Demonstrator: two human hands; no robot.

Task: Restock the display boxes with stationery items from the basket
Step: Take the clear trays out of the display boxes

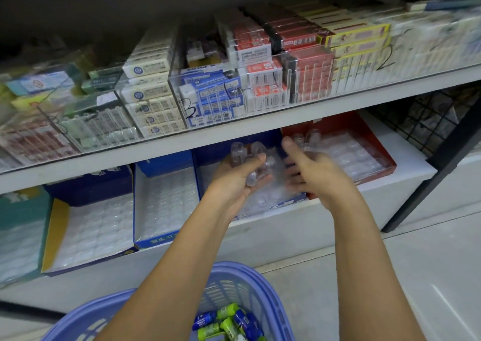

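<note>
Here, my left hand [234, 178] grips clear plastic items [248, 151] above the blue display box [216, 151]. My right hand [311, 170] hovers beside it, fingers spread, holding nothing.

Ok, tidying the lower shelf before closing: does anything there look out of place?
Yes. The clear plastic tray in the dark blue box looks lifted and tilted, gripped by the left hand, while the trays in neighbouring boxes lie flat. The right hand is open beside it.

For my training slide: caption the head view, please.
Left hand grips clear plastic items over a blue display box, open right hand beside it, blue basket below.
</note>
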